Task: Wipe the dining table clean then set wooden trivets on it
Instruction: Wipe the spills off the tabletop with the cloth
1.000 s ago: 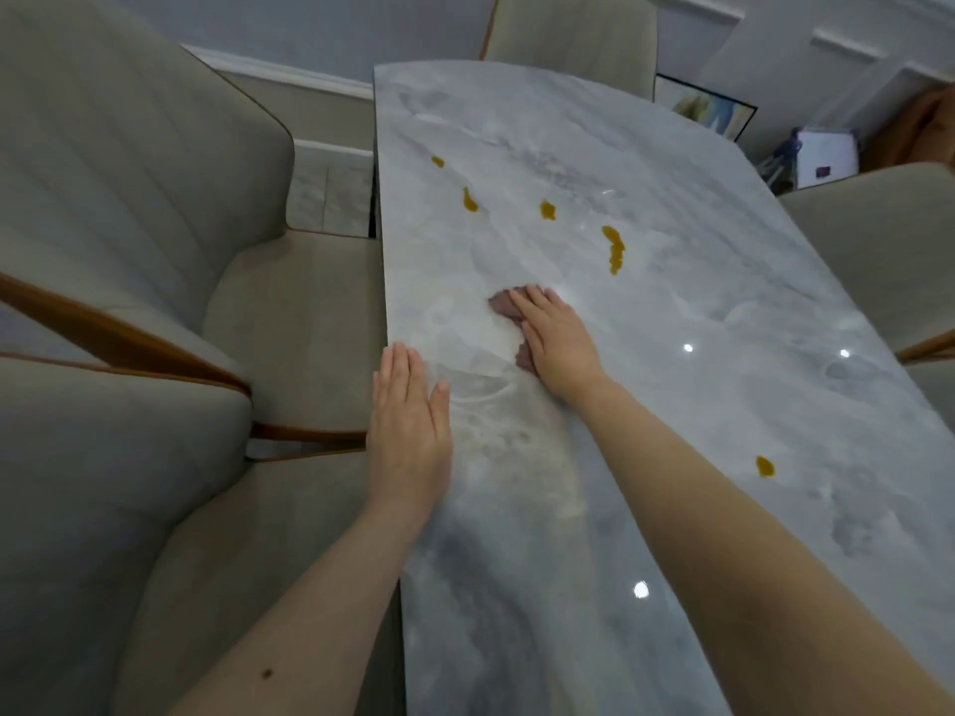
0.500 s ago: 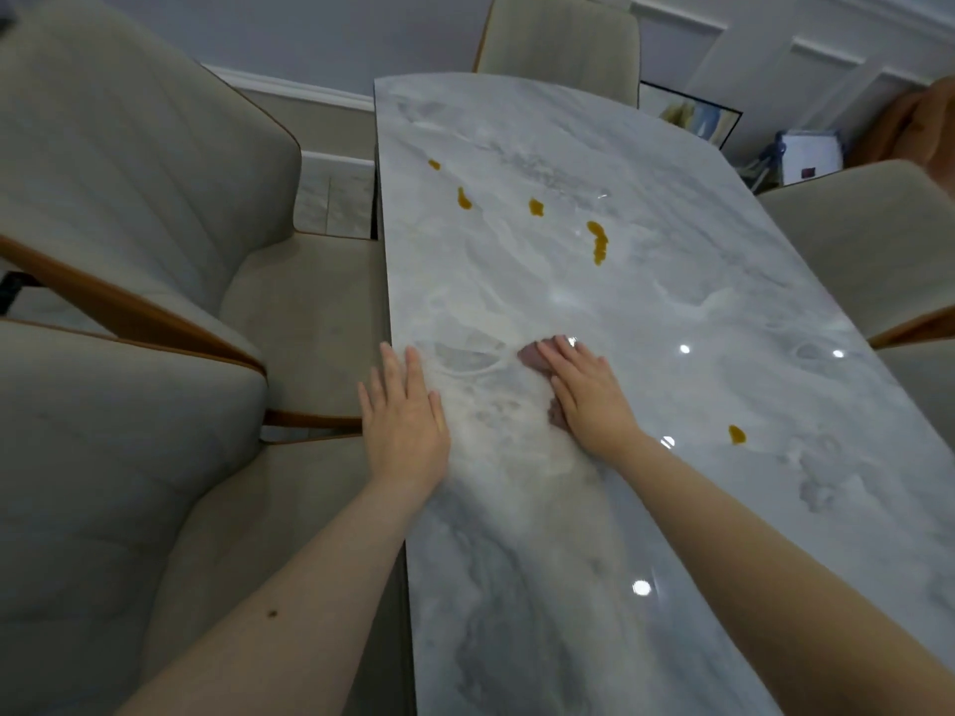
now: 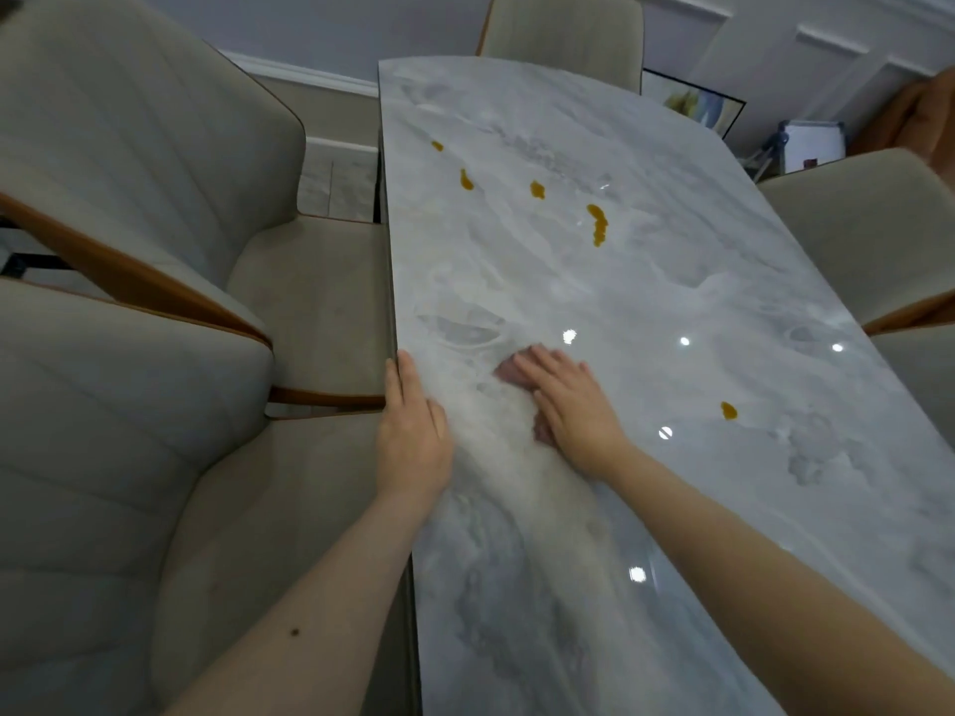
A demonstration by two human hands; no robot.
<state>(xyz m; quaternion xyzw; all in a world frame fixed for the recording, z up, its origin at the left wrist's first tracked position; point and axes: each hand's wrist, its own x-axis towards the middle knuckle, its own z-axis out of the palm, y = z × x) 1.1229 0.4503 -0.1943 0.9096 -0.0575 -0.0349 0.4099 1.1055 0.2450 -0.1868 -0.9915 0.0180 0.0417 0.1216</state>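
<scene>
**Wiping underway, stains left, no trivets yet**

Right hand (image 3: 571, 405) lies flat, fingers straight, pressing a small pinkish-brown cloth (image 3: 509, 373) onto the glossy grey-white marble dining table (image 3: 697, 281), near its left edge. Cloth mostly hidden under the palm; not clenched, just pushed down. Left hand (image 3: 413, 436) rests open on the table edge, fingers straight, holding nothing.

Progress, my guess: early. Several mustard-yellow blobs (image 3: 597, 224) sit in a row towards the far end, well apart from the cloth, plus a single yellow spot (image 3: 728, 410) to the right of the right hand. Surface round the hands looks streaky, prob. damp. Wooden trivets: none in view, so that step isn't started.

Around: beige padded chairs w/ brown trim (image 3: 155, 198) pushed close on the left, more at the far end & right. Tabletop has nothing on it blocking the wipe; far blobs will need a reach.
</scene>
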